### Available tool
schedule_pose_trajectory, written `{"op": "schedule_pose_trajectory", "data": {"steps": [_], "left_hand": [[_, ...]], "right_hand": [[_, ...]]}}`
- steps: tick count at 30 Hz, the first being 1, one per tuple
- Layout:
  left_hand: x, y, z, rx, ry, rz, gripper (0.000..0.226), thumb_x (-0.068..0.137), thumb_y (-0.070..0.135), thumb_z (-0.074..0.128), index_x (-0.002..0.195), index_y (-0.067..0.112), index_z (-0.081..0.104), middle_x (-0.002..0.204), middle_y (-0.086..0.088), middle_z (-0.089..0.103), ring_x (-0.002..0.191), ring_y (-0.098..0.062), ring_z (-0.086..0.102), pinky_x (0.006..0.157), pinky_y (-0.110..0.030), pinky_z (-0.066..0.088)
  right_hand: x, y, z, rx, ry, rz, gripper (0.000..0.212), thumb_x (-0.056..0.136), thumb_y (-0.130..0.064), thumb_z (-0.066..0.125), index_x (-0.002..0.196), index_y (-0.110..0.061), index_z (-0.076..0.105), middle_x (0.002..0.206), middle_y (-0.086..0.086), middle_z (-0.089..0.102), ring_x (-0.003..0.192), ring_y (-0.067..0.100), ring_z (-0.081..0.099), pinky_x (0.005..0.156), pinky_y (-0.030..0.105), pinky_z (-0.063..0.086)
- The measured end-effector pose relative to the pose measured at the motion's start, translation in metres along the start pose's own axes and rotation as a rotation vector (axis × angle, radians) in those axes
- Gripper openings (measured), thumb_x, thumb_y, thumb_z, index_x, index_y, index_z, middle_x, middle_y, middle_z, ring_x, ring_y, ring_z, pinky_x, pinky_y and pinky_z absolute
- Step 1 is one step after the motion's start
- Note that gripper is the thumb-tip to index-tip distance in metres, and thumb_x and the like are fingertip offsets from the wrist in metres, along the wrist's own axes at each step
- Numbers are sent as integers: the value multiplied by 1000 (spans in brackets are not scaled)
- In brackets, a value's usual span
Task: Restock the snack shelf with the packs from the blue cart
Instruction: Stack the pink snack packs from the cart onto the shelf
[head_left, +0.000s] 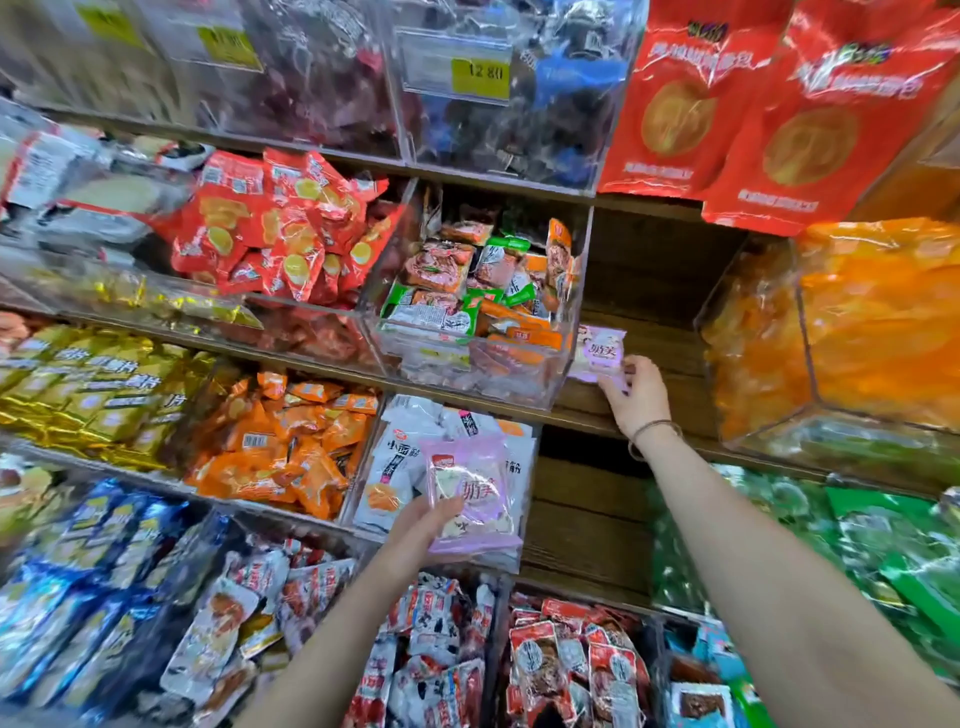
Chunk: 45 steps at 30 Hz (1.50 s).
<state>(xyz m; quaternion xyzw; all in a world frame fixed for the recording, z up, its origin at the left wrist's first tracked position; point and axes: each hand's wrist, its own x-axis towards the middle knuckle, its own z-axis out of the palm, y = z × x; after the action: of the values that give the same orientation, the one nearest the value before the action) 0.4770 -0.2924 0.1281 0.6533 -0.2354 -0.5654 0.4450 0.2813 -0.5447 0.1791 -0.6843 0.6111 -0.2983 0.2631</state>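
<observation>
1. Right hand (636, 389) pinches a small lilac plastic snack pack (597, 353) by its near edge, fingers curled round it; the pack sits low on the dark wooden shelf board (670, 358), touching or just beside the clear acrylic bin of green and orange sachets (467, 312).
2. Left hand (426, 525) grips a larger lilac plastic bag (472, 493) from beneath, one tier lower and to the left.
3. The bare gap lies up and right of that bag, so the right hand is probably the nearer feeder; the small pack's long axis runs across the shelf; the blue cart is out of view.
</observation>
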Motion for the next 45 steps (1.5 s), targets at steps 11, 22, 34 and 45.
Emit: {"op": "schedule_pose_trajectory", "data": {"steps": [11,22,34,45], "left_hand": [[-10,11,13,60,81,-7,12,88,45,57,87,45,45,89,32,45,75,18,45,77,-21,40],[-11,14,16,14,87,12,38,85,51,58,114,35,40,99,19,44,88,0,49,90,-33,34],[-5,16,18,74,138,2,84,74,70,60,137,17,45,140,-9,48,114,-23,54,94,-39,42],[10,12,14,14,174,-74,49,72,58,73,96,21,53,100,5,56,104,-29,59,86,-51,55]], "right_hand": [[49,-19,16,-172,92,123,43,88,-39,60,120,-13,49,124,17,50,116,37,45,92,41,40],[11,-11,-15,499,-145,318,94,76,-36,75,149,-19,17,153,9,25,135,24,36,107,37,32],[-184,-38,42,451,-406,144,35,78,-30,74,105,-21,53,96,-5,61,85,9,58,77,23,49],[-153,18,-5,820,21,398,10,86,-18,65,95,-17,62,84,0,69,43,5,51,39,17,41]]}}
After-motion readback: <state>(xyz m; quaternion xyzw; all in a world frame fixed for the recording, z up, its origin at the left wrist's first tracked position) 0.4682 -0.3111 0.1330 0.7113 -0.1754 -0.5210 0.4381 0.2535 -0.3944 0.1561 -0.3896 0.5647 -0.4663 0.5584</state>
